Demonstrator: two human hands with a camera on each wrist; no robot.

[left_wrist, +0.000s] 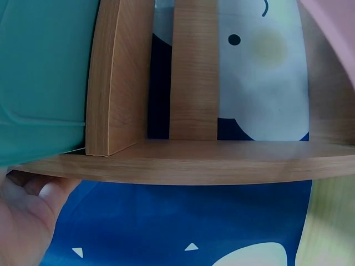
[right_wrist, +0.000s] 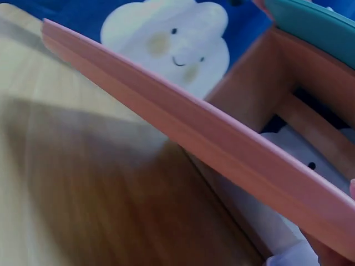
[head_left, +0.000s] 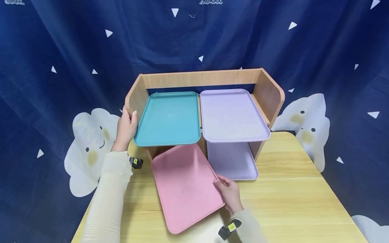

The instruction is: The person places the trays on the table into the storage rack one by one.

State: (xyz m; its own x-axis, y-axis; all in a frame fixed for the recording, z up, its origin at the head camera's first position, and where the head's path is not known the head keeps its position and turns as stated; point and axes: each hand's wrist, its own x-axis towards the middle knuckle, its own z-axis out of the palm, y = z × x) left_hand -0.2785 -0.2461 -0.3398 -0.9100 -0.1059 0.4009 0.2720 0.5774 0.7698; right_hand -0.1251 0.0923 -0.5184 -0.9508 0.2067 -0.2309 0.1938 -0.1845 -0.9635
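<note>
A pink tray (head_left: pixel 186 182) lies askew in front of the lower left compartment of a wooden shelf (head_left: pixel 200 78), its far edge near the opening. My right hand (head_left: pixel 229 192) pinches the tray's right side near the front corner. Seen from the right wrist, the pink tray (right_wrist: pixel 194 124) is tilted and held above the table. My left hand (head_left: pixel 126 128) grips the front edge of the shelf's left side panel. Beside it, a teal tray (head_left: pixel 171 118) rests on the upper left level. In the left wrist view, part of the left hand (left_wrist: pixel 33 216) shows against the panel.
A lavender tray (head_left: pixel 232 114) sits at the upper right, with another lavender tray (head_left: pixel 232 162) below it in the lower right compartment. The shelf stands on a light wooden table (head_left: pixel 291 189). Behind hangs a dark blue curtain (head_left: pixel 152 40) with white triangles and clouds.
</note>
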